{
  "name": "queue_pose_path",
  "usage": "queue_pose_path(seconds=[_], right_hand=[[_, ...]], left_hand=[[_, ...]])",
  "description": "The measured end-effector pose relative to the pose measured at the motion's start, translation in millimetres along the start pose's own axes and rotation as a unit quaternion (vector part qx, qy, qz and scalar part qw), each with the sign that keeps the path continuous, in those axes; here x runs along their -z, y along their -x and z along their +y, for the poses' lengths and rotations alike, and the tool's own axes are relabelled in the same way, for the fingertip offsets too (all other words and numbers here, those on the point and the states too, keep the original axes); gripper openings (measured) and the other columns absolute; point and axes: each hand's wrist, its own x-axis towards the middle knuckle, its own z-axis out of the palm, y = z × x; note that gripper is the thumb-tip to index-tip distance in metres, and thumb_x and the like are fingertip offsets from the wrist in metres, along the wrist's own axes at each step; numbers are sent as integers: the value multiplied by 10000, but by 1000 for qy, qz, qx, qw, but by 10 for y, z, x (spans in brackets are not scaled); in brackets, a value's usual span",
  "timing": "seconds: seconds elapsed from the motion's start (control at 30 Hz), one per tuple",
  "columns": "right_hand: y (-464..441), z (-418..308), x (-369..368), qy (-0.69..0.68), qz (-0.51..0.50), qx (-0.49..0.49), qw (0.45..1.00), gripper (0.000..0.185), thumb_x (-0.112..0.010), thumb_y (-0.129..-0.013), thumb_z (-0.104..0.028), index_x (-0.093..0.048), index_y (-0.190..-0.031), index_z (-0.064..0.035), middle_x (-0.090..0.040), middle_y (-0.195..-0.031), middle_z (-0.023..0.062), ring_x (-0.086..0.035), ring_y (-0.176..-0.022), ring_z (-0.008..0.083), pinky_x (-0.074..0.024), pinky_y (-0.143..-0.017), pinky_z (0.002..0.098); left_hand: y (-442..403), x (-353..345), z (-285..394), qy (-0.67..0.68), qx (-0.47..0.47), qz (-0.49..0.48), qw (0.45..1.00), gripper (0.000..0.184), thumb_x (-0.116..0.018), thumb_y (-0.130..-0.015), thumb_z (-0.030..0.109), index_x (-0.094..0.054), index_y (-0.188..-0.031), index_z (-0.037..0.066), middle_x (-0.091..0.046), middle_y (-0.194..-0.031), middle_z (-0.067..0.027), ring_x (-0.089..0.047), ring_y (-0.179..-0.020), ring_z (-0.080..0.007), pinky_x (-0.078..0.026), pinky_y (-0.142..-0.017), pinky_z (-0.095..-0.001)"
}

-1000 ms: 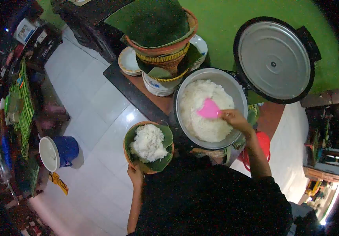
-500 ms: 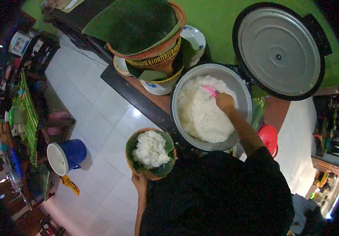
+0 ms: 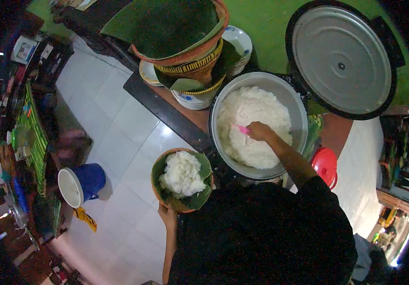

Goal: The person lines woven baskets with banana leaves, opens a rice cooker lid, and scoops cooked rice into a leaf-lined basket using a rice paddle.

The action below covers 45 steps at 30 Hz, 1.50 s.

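My left hand (image 3: 168, 214) grips the rim of a woven basket (image 3: 156, 192) lined with green leaf (image 3: 203, 167). A mound of white rice (image 3: 181, 175) lies in it. Inside the big rice cooker pot (image 3: 300, 123), my right hand (image 3: 260, 131) is closed round a pink rice paddle (image 3: 242, 129). The paddle's tip touches the cooked rice (image 3: 256, 107) that fills much of the pot; part of its handle is hidden by my fingers.
The cooker's lid (image 3: 342, 61) stands open at the back right. Leaf-lined baskets (image 3: 180, 57) are stacked beside plates (image 3: 197, 100). A red lidded container (image 3: 324, 166) sits right of the pot. On the tiled floor is a blue bucket (image 3: 90, 178).
My right hand has moved left and slightly down in the pot with the paddle, which now lies lower on the rice. My left hand still holds the basket.
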Motion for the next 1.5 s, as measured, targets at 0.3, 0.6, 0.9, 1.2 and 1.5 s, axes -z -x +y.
queue_pose_path(seconds=[0.3, 0.6, 0.9, 1.2, 1.5], right_hand=[[382, -195, 115, -127, -131, 131, 974, 326, -457, -786, -332, -574, -685, -45, -561, -663, 185, -523, -579, 313, -430, -600, 410], [738, -278, 214, -180, -142, 134, 964, 250, -507, -777, -218, -538, -705, 19, -446, -524, 113, -406, -506, 138, -373, -531, 317], [1179, -435, 932, -295, -95, -84, 947, 251, -515, -797, -236, -577, -713, -9, -444, -522, -44, -366, -434, 62, -310, -394, 245], [1621, -1683, 1953, -181, -29, -12, 983, 315, -556, -786, -217, -584, -972, 35, -625, -802, 120, -564, -688, 146, -458, -648, 280], [1433, -2647, 474, 257, 113, 215, 935, 459, -478, -769, -184, -406, -1207, -65, -555, -608, 95, -558, -505, 246, -435, -444, 365]], left_hand=[[-16, -61, 113, 13, 21, -8, 1000, 252, -444, -778, 22, -485, -1015, -52, -552, -903, -90, -510, -801, -151, -411, -724, -262], [-72, -43, 70, -13, -12, -26, 1000, 223, -502, -806, 89, -496, -991, -35, -561, -877, -81, -531, -752, -153, -449, -639, -274], [-93, -82, 124, -10, -18, -7, 1000, 176, -474, -765, 91, -519, -881, -33, -557, -736, -62, -515, -643, -123, -428, -584, -257], [-80, -74, 8, -23, -55, -7, 998, 243, -474, -777, 103, -517, -984, -18, -571, -767, -82, -531, -696, -138, -435, -622, -267], [-85, -105, 28, -37, -59, 16, 997, 168, -514, -754, 75, -523, -888, -26, -568, -756, -55, -526, -675, -134, -441, -611, -264]])
